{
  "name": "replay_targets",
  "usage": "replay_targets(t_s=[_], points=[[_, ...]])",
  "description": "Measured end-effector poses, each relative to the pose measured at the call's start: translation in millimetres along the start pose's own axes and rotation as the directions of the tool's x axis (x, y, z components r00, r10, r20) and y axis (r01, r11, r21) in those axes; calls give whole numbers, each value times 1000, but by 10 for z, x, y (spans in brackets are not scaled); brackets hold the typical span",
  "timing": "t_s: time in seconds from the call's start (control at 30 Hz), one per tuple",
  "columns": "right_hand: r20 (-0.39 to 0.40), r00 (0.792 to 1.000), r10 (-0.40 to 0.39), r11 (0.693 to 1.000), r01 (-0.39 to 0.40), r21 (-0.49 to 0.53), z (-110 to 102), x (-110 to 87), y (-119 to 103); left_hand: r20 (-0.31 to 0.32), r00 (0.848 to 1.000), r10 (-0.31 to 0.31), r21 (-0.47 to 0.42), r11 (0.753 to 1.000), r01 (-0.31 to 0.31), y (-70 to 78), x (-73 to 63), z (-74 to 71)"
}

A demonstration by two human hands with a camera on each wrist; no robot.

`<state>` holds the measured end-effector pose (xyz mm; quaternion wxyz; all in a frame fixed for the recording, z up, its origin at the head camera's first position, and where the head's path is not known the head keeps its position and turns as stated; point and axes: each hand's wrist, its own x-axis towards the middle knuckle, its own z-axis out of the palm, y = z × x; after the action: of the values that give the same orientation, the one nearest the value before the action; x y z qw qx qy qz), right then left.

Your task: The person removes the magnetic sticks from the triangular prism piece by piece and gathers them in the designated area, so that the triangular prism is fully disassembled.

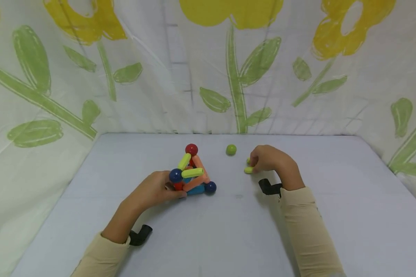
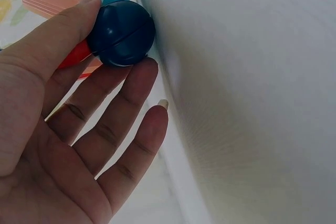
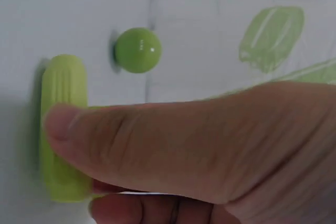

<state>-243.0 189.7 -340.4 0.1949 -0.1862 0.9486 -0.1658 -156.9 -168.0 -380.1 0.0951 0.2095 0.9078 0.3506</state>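
Just left of centre in the head view, the left hand [image 1: 158, 188] grips the ball-and-stick model [image 1: 192, 172]; right of centre, the right hand [image 1: 272, 159] pinches a lime stick [image 1: 248, 170] on the table [image 1: 225, 234], seemingly picking it up; next calls for a steady lift
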Motion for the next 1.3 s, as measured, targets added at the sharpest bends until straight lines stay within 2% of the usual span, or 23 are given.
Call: replay_targets(t_s=[0.27,0.5,0.77,0.93,1.0,1.07,1.13,1.17,1.2,1.3], points=[[-60,998,15,999,-12,42,0,15,135,-2,1000,13,5,1000,-13,15,1,-10],[-97,995,-18,998,23,52,-7,19,181,-1,1000,9,5,1000,-9,5,-6,-2],[-123,992,-40,998,46,43,-3,38,189,-7,1000,14,2,1000,-14,-3,-12,3],[-116,993,-26,998,32,49,15,46,184,-9,1000,10,5,1000,-10,-9,-9,13],[-115,993,-35,998,41,50,12,41,165,-9,1000,8,7,1000,-7,-7,-8,17],[-132,988,-80,994,88,62,4,35,124,-10,1000,5,7,1000,-5,-3,-10,20],[-165,974,-155,981,172,88,-10,23,43,-11,1000,8,9,1000,-8,1,-11,19],[-186,961,-206,968,229,106,-18,12,-16,-12,1000,11,9,1000,-11,2,-12,18],[-210,944,-255,950,285,128,-24,-1,-89,-11,1000,15,9,1000,-14,3,-11,17],[-281,876,-393,878,448,169,-26,-58,-361,-11,1000,25,15,1000,-25,2,-10,8]])
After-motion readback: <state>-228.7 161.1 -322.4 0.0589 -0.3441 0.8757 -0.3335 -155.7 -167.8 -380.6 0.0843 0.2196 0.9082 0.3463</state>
